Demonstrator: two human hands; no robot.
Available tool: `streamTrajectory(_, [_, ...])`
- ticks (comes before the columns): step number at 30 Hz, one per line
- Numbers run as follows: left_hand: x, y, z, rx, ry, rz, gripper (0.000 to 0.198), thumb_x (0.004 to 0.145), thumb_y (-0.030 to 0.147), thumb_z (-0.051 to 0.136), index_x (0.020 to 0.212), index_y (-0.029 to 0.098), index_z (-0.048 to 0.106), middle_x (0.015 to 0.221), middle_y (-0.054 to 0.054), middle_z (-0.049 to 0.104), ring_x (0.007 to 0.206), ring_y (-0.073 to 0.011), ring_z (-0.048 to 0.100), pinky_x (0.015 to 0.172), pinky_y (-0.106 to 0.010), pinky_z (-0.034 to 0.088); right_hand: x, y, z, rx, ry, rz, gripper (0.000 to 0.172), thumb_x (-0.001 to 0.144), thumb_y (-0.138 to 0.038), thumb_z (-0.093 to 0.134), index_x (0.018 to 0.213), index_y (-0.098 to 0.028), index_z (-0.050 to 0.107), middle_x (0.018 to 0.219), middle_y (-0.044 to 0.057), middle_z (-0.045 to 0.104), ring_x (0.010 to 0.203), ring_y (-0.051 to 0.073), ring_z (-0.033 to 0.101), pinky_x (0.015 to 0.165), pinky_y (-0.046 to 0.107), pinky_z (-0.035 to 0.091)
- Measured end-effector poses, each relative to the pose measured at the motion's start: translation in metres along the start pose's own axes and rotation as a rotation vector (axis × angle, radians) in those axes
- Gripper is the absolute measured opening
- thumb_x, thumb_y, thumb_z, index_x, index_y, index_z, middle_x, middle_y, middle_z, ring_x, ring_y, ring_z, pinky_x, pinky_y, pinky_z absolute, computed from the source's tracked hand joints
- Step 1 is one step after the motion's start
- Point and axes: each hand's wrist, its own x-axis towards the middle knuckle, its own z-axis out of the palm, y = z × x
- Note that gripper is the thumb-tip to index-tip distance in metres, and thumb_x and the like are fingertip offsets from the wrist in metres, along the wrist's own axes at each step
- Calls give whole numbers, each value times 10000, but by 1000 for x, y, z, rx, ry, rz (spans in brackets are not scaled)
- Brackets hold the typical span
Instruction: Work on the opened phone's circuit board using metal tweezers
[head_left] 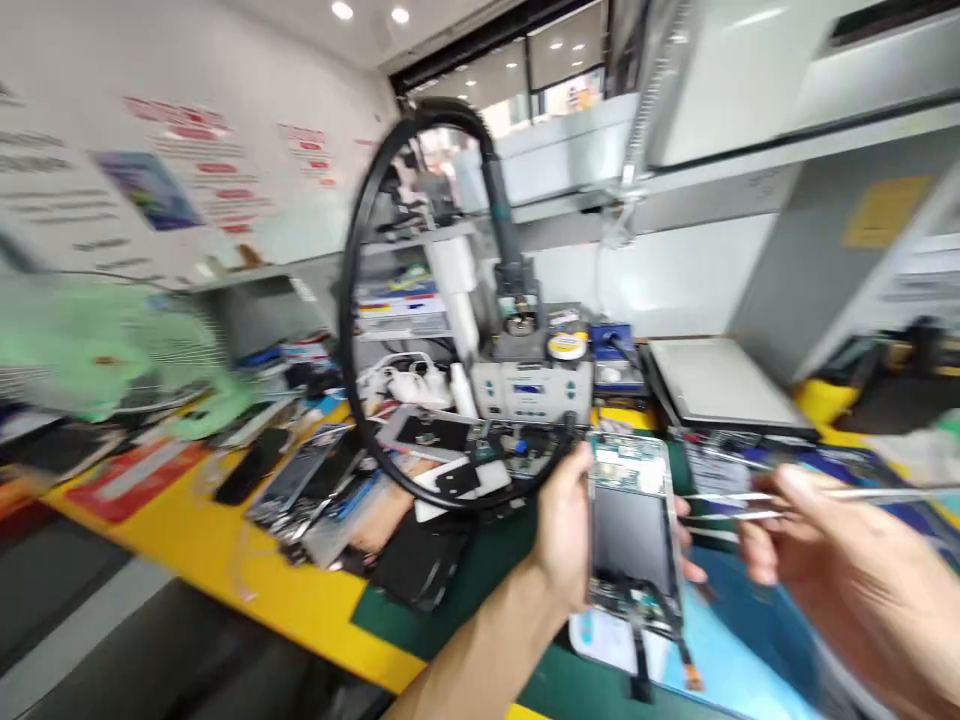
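My left hand [564, 530] is wrapped round an opened smartphone [634, 530], its fingertips showing at the far edge. The phone is tilted up with its insides facing me: a circuit board at the top, a dark grey battery area in the middle, and small parts with dark flex cables [640, 650] hanging from the bottom end. Just right of the phone, my right hand [832, 560] pinches a pair of metal tweezers [750, 500]. The tweezer tips point left, close to the phone's right edge; whether they touch it I cannot tell. Motion blurs the picture.
A black ring-shaped magnifier frame [349, 300] on a bendable arm stands ahead. Behind it is a light grey bench device [517, 392] with a display. Phones and parts, including a black phone [420, 565], cover the yellow bench [187, 530]. A pale green fan [105, 345] stands left.
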Motion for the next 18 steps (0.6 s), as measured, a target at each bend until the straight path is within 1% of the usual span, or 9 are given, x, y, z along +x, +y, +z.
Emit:
streamTrajectory(1, [14, -19, -4, 9, -9, -55, 657, 956, 706, 466, 1023, 101, 711, 844, -86, 735, 736, -211, 722, 707, -364, 577, -5, -5, -4, 120, -7, 44, 389, 939, -509, 761, 685, -215, 733, 558, 81, 651, 489, 190, 633, 534, 295, 570])
streamTrajectory(3, [24, -36, -6, 2, 8, -59, 746, 986, 697, 312, 1011, 86, 739, 824, -95, 748, 691, -220, 742, 649, -315, 537, -9, -7, -4, 163, 23, 28, 310, 921, -499, 786, 776, -232, 720, 559, 40, 656, 477, 201, 627, 510, 321, 582])
streamTrajectory(5, [23, -36, -3, 6, 31, -61, 788, 1012, 653, 216, 1042, 79, 753, 891, -118, 769, 684, -221, 744, 648, -313, 532, -8, -2, -1, 181, 55, -24, 256, 911, -496, 793, 886, -250, 732, 660, 24, 703, 502, 205, 643, 488, 331, 585])
streamTrajectory(7, [18, -31, 2, 23, 44, -83, 825, 1020, 628, 160, 1031, 68, 765, 924, -153, 776, 693, -235, 739, 669, -334, 540, -9, 3, 1, 168, 70, -73, 226, 904, -458, 817, 949, -246, 751, 721, 27, 727, 548, 200, 674, 481, 290, 568])
streamTrajectory(9, [15, -29, 8, 53, 57, -108, 835, 1020, 610, 135, 1014, 74, 776, 919, -172, 775, 697, -254, 736, 668, -349, 540, -12, 4, 1, 144, 70, -102, 201, 913, -410, 826, 1000, -238, 768, 684, 25, 715, 568, 185, 682, 472, 238, 536])
streamTrajectory(11, [13, -31, 13, 127, 104, -117, 808, 1016, 596, 155, 1000, 89, 784, 903, -169, 767, 673, -260, 734, 635, -343, 531, -17, 2, 2, 99, 55, -128, 182, 942, -389, 804, 1049, -246, 773, 617, 11, 683, 549, 164, 661, 452, 205, 504])
streamTrajectory(13, [13, -34, 16, 229, 178, -110, 780, 1002, 596, 199, 983, 82, 786, 887, -169, 752, 659, -267, 736, 624, -337, 533, -21, -1, 4, 36, 71, -156, 157, 957, -385, 789, 1050, -259, 781, 592, 1, 664, 533, 144, 634, 445, 189, 492])
streamTrajectory(15, [12, -37, 17, 288, 229, -120, 772, 993, 600, 220, 984, 75, 787, 879, -170, 742, 676, -280, 745, 654, -346, 551, -23, -5, 7, -34, 124, -182, 129, 950, -388, 792, 1007, -271, 800, 592, -8, 652, 519, 130, 607, 455, 192, 507])
streamTrajectory(18, [11, -38, 17, 244, 189, -135, 796, 1006, 587, 151, 1015, 115, 793, 860, -154, 740, 675, -265, 737, 661, -349, 555, -24, -7, 10, -116, 188, -218, 86, 937, -374, 795, 959, -295, 821, 592, -14, 649, 519, 121, 587, 501, 201, 549])
